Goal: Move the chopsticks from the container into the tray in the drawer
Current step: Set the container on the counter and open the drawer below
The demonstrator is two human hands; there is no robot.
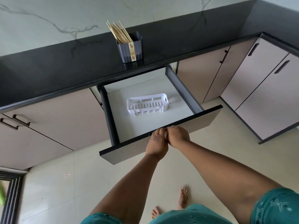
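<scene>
Several wooden chopsticks (119, 33) stand upright in a dark ribbed container (131, 49) on the black countertop (64, 68), near its front edge. Below it the drawer (145, 143) is pulled out. A white slotted plastic tray (148, 104) lies on the drawer's pale floor and holds nothing. My left hand (157, 141) and my right hand (177, 136) are side by side at the top edge of the drawer front, fingers curled over it. Neither hand holds a chopstick.
Beige cabinet doors with dark handles (224, 56) run left and right of the drawer and around the corner at the right. A marble-patterned wall (64, 16) backs the counter. My bare feet (182, 198) stand on pale floor tiles. A dark door frame (11, 191) is at the lower left.
</scene>
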